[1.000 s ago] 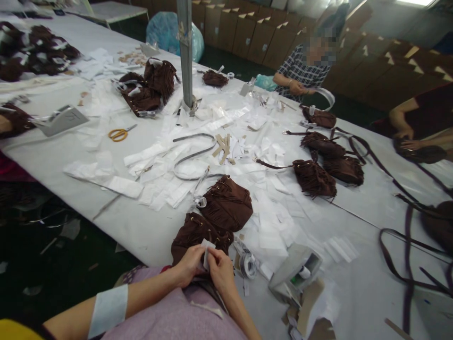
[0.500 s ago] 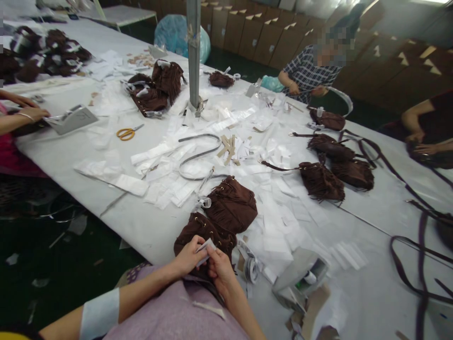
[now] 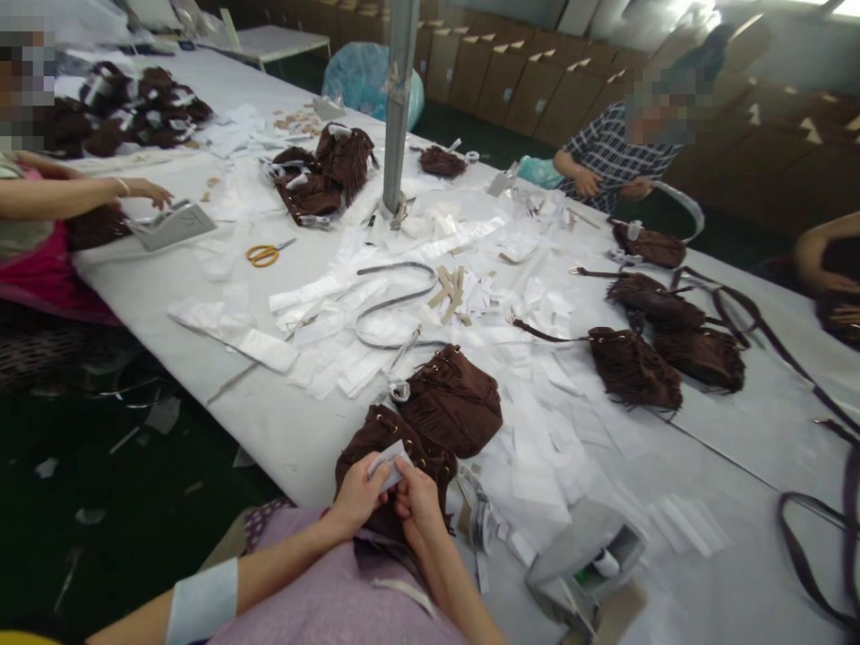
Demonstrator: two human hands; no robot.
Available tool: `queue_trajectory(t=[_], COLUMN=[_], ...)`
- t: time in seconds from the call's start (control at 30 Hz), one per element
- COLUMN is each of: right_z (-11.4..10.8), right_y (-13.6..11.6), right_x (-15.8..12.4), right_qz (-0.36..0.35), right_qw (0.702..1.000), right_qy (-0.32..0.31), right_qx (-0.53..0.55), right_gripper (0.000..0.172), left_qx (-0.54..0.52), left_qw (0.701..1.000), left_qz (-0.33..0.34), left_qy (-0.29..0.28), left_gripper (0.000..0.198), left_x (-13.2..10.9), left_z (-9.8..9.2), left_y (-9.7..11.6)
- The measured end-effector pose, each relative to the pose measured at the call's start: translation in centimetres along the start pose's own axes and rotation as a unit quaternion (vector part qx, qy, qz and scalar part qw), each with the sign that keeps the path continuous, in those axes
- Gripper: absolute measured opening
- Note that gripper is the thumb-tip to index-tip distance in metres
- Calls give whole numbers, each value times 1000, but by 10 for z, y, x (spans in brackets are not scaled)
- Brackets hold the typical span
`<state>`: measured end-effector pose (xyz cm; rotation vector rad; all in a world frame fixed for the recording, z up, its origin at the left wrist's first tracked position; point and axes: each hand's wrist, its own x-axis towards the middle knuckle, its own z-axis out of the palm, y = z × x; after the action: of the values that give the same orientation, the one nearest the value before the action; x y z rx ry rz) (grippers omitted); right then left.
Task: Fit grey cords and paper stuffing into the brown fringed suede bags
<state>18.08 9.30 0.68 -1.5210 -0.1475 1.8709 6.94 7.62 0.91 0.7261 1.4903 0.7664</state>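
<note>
Both my hands meet over a dark brown fringed bag [image 3: 376,430] at the table's near edge. My left hand [image 3: 361,494] pinches one side of a small white slip of paper [image 3: 391,461]. On its other side, my right hand [image 3: 417,498] grips the slip between thumb and fingers. The bag under my hands has gold eyelets, and my hands and lap hide its lower part. Touching it from behind lies a second brown fringed bag [image 3: 455,403]. A wrapped strap [image 3: 376,327] curves away from that bag.
A grey tape dispenser [image 3: 578,555] and a tape roll [image 3: 478,520] sit to the right. Orange-handled scissors [image 3: 263,255] lie at the left. A metal post [image 3: 398,116] rises from the table. Several brown bags [image 3: 635,367] lie right. White paper scraps [image 3: 537,448] spread across the middle. Co-workers sit around.
My view has turned slightly left. My hands still hold the white slip over the bag, with little change. The co-worker at the left has reached a hand toward a tape dispenser.
</note>
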Motion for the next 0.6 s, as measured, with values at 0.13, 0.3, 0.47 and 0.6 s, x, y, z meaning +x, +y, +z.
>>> queue_trajectory(t=[0.13,0.3,0.47,0.6], right_z=[4,5,2,-2], right_y=[0,-6,-15,-17], right_x=[4,8,4,-2], right_qz=[23,59,91,93], right_qw=[1000,998,993,991], right_qy=[13,15,-21,-35], right_qx=[2,29,68,93], right_gripper=[40,33,29,28], left_qx=[26,-5,-19,35], left_qw=[999,998,997,990], left_qz=[27,51,68,120], left_qy=[30,45,-1,-63], left_gripper=[38,48,49,42], left_x=[0,-4,-10,-15], left_z=[0,1,-2,-9], left_y=[-4,4,9,12])
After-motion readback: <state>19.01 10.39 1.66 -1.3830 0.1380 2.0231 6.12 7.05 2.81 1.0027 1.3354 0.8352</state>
